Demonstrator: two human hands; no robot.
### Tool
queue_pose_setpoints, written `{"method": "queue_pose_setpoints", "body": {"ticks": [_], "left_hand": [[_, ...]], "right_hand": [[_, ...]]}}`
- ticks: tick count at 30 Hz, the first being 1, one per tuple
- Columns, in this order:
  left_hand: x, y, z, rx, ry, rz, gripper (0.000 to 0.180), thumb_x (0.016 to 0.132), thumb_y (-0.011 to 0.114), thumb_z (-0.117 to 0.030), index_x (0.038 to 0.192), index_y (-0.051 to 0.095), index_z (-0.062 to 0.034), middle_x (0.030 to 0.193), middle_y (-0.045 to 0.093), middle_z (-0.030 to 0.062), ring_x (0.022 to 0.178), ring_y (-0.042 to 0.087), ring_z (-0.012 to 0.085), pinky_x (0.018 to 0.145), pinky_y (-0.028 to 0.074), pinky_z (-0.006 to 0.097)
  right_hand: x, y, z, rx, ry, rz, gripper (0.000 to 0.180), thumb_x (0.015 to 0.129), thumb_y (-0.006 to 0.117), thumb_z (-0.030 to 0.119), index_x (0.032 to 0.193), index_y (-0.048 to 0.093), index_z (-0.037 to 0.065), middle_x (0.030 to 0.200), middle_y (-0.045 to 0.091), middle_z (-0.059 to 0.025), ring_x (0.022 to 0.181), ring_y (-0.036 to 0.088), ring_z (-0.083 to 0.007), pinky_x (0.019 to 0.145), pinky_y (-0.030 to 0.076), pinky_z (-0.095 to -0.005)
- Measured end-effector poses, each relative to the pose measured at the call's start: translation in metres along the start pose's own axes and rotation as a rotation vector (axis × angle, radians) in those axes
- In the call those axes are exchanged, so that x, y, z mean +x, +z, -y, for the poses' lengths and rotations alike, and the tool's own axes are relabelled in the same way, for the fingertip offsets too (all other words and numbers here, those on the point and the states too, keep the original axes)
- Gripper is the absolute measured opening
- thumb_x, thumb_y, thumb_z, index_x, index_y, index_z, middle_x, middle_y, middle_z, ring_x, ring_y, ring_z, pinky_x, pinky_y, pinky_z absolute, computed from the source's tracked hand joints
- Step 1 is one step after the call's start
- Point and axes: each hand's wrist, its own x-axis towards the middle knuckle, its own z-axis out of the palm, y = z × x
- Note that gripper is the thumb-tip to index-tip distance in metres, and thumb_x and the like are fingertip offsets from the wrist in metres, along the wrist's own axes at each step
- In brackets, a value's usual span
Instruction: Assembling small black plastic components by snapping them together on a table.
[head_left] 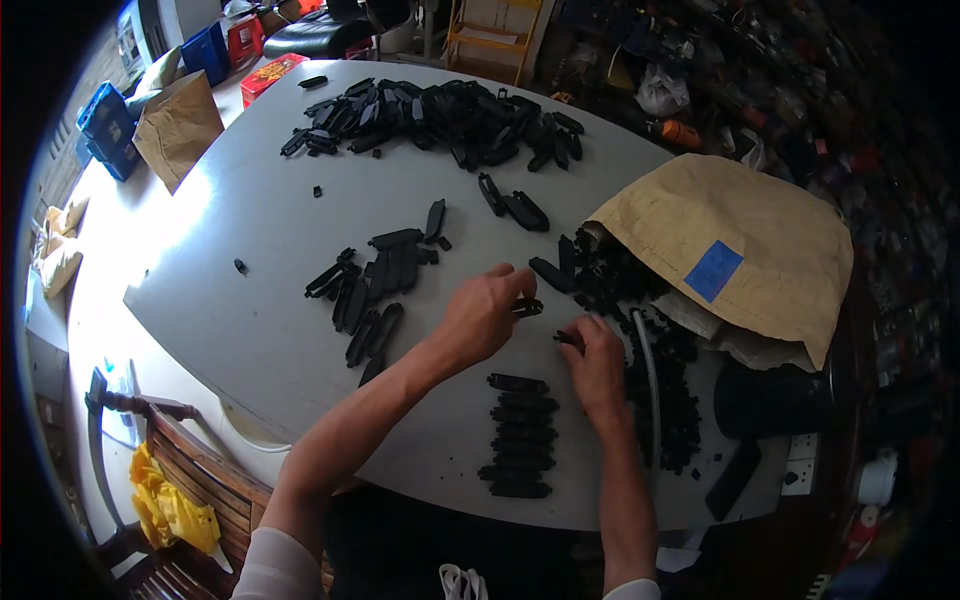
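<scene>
My left hand (482, 312) is closed on a black oblong plastic housing (527, 308) over the middle of the table. To its right, the thumb and fingers of my right hand (597, 366) pinch a small black plastic piece (564, 338); the two parts are apart. A column of black housings (523, 432) lies stacked side by side below my hands. Left of my left hand is a loose group of similar housings (393, 268). Many small black pieces (668, 400) spread along the right, some spilling from a brown paper sack (760, 230) with a blue patch.
A large heap of black housings (430, 115) covers the table's far end. A pale strip (647, 385) crosses the small pieces. A wooden chair (205, 480) with a yellow bag (172, 505) stands at the near left. Cluttered shelves (800, 100) rise on the right.
</scene>
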Motion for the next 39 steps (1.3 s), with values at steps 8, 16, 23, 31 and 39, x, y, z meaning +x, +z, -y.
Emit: {"method": "queue_pose_setpoints", "body": {"ticks": [8, 16, 23, 31, 39], "left_hand": [[-0.024, 0.012, 0.014, -0.202, -0.007, -0.124, 0.027, 0.062, 0.07, 0.003, 0.084, 0.057, -0.0031, 0.08, 0.056, 0.0091, 0.081, 0.055, 0.0288, 0.071, 0.044, 0.038], [-0.028, 0.017, 0.022, -0.275, -0.024, -0.108, 0.024, 0.059, 0.074, -0.002, 0.079, 0.061, -0.0052, 0.081, 0.055, 0.0097, 0.081, 0.053, 0.03, 0.071, 0.043, 0.038], [-0.03, 0.016, 0.025, -0.325, 0.027, -0.101, 0.022, 0.058, 0.073, -0.002, 0.077, 0.063, -0.0049, 0.082, 0.056, 0.0094, 0.083, 0.053, 0.0304, 0.071, 0.044, 0.038], [-0.033, 0.015, 0.024, -0.311, 0.008, -0.079, 0.021, 0.059, 0.072, 0.001, 0.078, 0.066, -0.0029, 0.079, 0.057, 0.0098, 0.083, 0.054, 0.03, 0.071, 0.045, 0.039], [-0.032, 0.014, 0.021, -0.287, 0.004, -0.085, 0.018, 0.06, 0.071, 0.001, 0.077, 0.066, -0.0022, 0.079, 0.057, 0.0104, 0.083, 0.055, 0.0306, 0.071, 0.046, 0.039]], "right_hand": [[-0.004, -0.008, 0.006, 0.265, 0.012, -0.012, 0.021, 0.072, 0.069, -0.008, 0.091, 0.064, -0.002, 0.085, 0.06, -0.0082, 0.071, 0.06, -0.0151, 0.062, 0.049, -0.0267], [0.01, 0.004, 0.023, 0.252, -0.153, 0.014, 0.022, 0.068, 0.069, -0.009, 0.088, 0.062, -0.002, 0.083, 0.059, -0.009, 0.071, 0.06, -0.0188, 0.062, 0.049, -0.0284], [0.018, 0.01, 0.027, 0.172, -0.264, 0.087, 0.02, 0.066, 0.069, -0.009, 0.083, 0.061, -0.002, 0.079, 0.056, -0.0103, 0.068, 0.058, -0.024, 0.059, 0.045, -0.0328], [0.016, 0.009, 0.031, -0.069, -0.494, 0.053, 0.011, 0.069, 0.063, -0.007, 0.076, 0.055, -0.001, 0.075, 0.049, -0.012, 0.07, 0.056, -0.029, 0.06, 0.046, -0.038], [0.015, 0.007, 0.037, -0.344, -0.652, 0.069, 0.005, 0.073, 0.056, -0.004, 0.074, 0.054, 0.0, 0.081, 0.049, -0.0119, 0.078, 0.056, -0.0273, 0.063, 0.049, -0.0365]]}}
